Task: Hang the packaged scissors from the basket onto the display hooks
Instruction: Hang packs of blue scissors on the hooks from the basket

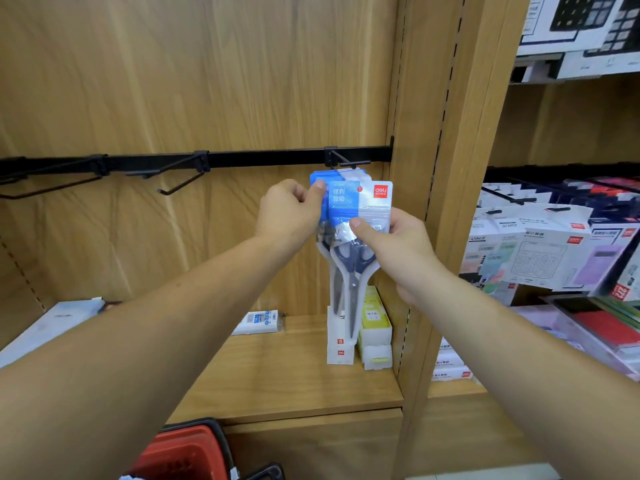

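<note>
both hands up at the rail [259,158]. left hand [291,213] pinches the blue top corner of the scissors packs [349,202], thumb on the front, fingers curled behind. right hand [391,244] grips the packs' right side, thumb pressed across the clear plastic. the packs sit just below the rightmost hook [349,163], apparently not on it, though the tops are blurred. red basket [180,452] down low, under the shelf [277,375].

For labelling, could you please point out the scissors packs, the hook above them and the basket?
scissors packs [375,207]: head view, front pack's white header.
hook [353,163]: head view, its wire arm.
basket [180,448]: head view, red side wall.
</note>
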